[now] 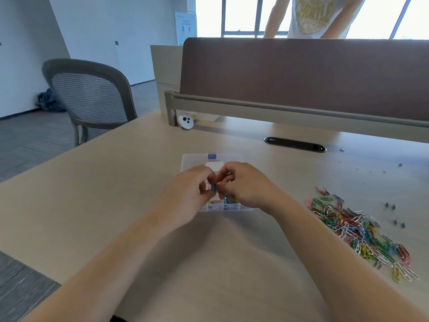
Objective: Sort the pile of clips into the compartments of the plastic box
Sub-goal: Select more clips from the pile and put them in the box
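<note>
My left hand (192, 188) and right hand (245, 184) both pinch a blue clip (213, 187), probably light, stiff and slippery; I'd hold its sides.

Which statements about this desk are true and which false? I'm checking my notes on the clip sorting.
1. The left hand and the right hand are both over the plastic box. True.
2. The pile of clips lies left of the box. False: the pile lies to its right.
3. The fingers of both hands pinch a small blue clip between them. True.
4. The chair stands right of the box. False: the chair stands far to its left.
</note>
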A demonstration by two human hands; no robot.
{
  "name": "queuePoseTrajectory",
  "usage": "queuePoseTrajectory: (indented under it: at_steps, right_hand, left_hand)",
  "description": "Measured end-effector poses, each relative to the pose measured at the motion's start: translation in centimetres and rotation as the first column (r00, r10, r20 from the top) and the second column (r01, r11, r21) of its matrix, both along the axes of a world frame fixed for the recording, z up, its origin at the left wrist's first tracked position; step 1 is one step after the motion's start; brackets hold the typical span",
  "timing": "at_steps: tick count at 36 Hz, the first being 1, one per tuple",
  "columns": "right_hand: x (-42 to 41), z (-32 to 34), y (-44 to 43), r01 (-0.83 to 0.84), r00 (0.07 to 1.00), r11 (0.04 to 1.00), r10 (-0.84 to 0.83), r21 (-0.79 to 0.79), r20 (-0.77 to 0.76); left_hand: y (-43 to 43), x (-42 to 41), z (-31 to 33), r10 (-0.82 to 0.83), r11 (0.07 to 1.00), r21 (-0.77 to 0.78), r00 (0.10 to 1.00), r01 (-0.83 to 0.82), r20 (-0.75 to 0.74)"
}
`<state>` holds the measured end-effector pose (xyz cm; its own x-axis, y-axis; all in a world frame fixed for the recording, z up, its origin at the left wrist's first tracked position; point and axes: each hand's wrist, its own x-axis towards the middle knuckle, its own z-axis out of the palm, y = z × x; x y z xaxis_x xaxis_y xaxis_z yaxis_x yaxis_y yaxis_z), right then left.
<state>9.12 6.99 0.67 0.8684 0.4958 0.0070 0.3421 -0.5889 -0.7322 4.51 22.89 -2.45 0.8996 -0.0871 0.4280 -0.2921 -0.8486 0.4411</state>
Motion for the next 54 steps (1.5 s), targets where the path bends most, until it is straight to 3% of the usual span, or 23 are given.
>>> queuePoseTrajectory:
  at_steps: [3, 8, 18, 32, 43, 50, 54]
  right_hand:
    - [0.3, 0.0, 0.0, 0.021, 1.000, 1.000, -0.021, 0.009, 0.006]
    - [1.2, -0.4, -0.4, 0.126, 0.982, 0.992, -0.122, -0.023, 0.145]
    - [1.7, -0.4, -0.6, 0.108, 0.987, 0.994, -0.105, -0.016, 0.124]
    - [1.4, -0.8, -0.2, 0.028, 0.992, 1.000, -0.027, -0.003, 0.120]
    - [1.7, -1.0, -0.4, 0.108, 0.985, 0.994, -0.108, 0.005, 0.131]
    - [1.5, -1.0, -0.3, 0.091, 0.978, 0.994, -0.079, -0.057, 0.192]
    - [1.5, -1.0, -0.4, 0.086, 0.975, 0.994, -0.071, -0.061, 0.212]
  left_hand:
    - [0.0, 0.0, 0.1, 0.002, 1.000, 0.003, 1.000, -0.002, 0.002]
    - [0.4, 0.3, 0.3, 0.021, 0.999, 0.048, 0.999, -0.019, -0.041]
    - [0.9, 0.5, -0.3, -0.027, 0.987, 0.155, 0.998, 0.037, -0.065]
    - [1.3, 0.7, -0.7, -0.104, 0.977, 0.171, 0.985, 0.127, -0.136]
    - [1.1, 0.7, -0.7, -0.097, 0.973, 0.197, 0.985, 0.123, -0.140]
    - [1.0, 0.7, -0.5, -0.095, 0.983, 0.140, 0.983, 0.118, -0.160]
    - [0.9, 0.7, -0.3, -0.023, 0.999, 0.023, 0.993, 0.026, -0.119]
